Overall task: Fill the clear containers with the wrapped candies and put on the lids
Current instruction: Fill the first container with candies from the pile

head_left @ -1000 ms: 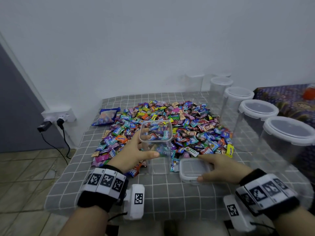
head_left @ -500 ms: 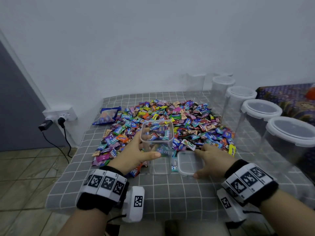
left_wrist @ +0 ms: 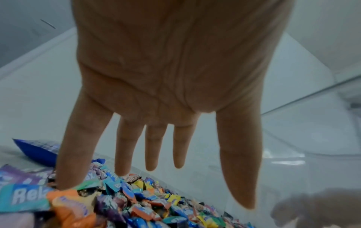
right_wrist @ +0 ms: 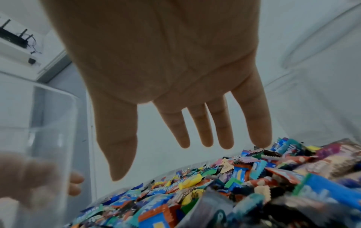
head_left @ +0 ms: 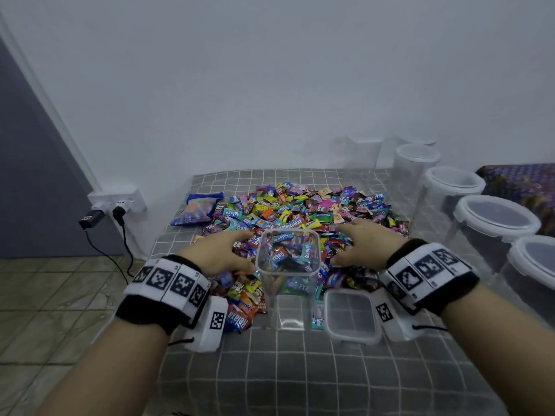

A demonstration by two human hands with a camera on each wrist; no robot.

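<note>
A square clear plastic container stands open on the grey checked cloth, at the near edge of a heap of colourful wrapped candies. Its square clear lid lies just right. Wrist views show the left hand and right hand with fingers spread straight, holding nothing, flanking the container.

Both hands have let go now. The left hand came off the square container and the right hand left the lid on the tabletop. Both now reach out flat over the candy pile, fingers spread.
</note>
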